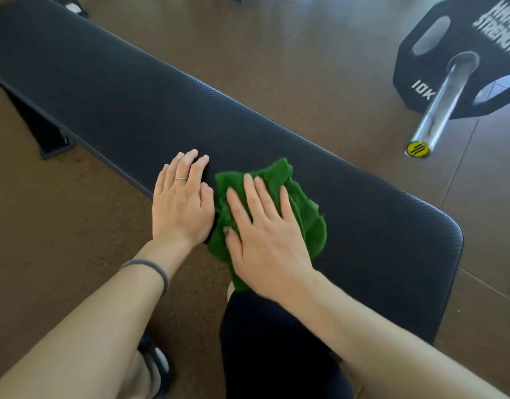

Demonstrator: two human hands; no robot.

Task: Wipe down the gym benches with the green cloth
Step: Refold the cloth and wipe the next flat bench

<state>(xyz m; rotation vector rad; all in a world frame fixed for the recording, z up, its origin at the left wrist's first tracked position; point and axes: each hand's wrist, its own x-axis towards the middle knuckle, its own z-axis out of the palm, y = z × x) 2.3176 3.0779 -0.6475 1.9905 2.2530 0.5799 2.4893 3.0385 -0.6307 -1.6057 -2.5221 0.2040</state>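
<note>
Black weight plate [461, 53] — "HAMMER STRENGTH", partly cut off — and "10K".

Head camera looks steeply down, close over the bench [363, 240], edges perhaps blurred.

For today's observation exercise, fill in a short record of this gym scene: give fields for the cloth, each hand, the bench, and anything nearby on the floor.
cloth: green cloth, crumpled, lying on the bench pad near its close end
right hand: right hand flat on the cloth, fingers straight, pressing it
left hand: left hand flat on the bare pad beside the cloth, a ring on one finger
bench: black padded bench, running away to the upper left
nearby: barbell with a black weight plate marked 10K, on the brown floor
</note>
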